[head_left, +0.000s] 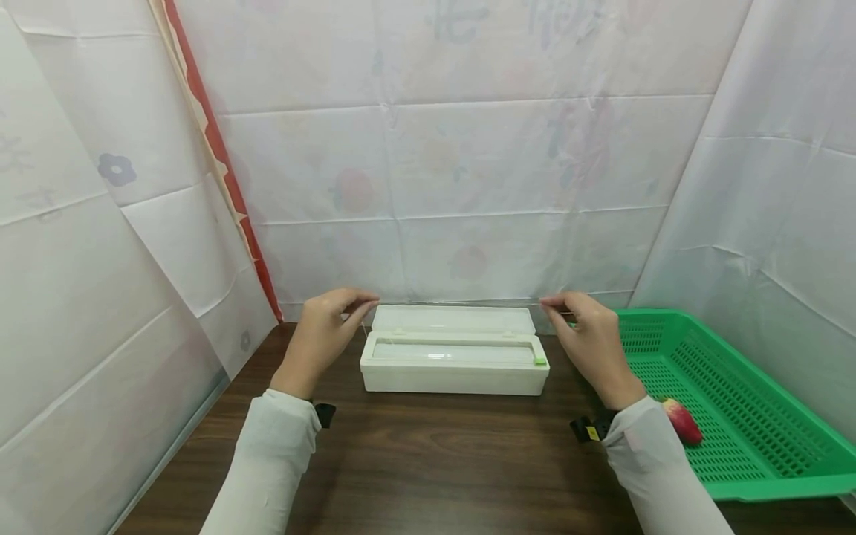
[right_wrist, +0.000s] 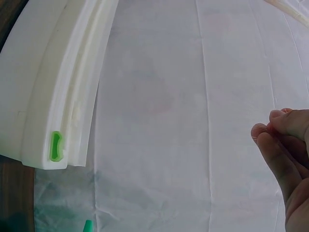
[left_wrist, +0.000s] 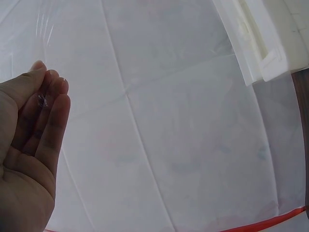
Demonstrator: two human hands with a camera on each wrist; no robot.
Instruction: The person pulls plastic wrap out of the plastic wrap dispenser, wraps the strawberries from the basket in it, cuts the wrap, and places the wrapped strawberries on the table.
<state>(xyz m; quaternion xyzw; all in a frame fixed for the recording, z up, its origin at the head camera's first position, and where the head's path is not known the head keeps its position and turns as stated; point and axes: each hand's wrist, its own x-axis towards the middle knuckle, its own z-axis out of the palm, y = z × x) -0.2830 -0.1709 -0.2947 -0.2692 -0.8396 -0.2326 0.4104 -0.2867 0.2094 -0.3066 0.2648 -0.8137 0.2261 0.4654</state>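
A white cling film dispenser (head_left: 455, 379) stands on the table with its lid (head_left: 461, 320) tilted up at the back. On its right end is a green slide cutter (head_left: 539, 362). A thin sheet of clear cling film (head_left: 458, 303) stretches above the lid between the two hands. My left hand (head_left: 322, 338) pinches one end between thumb and fingertips; film (left_wrist: 44, 29) shows as glossy streaks in the left wrist view. My right hand (head_left: 591, 338) pinches the other end. Most of the transparent sheet is hard to make out.
A green plastic basket (head_left: 789, 487) stands on the right, with a red and yellow fruit (head_left: 682, 422) in it, partly hidden by the right sleeve. The dark wooden table (head_left: 455, 461) meets white sheeting (head_left: 468, 171) at the back and sides.
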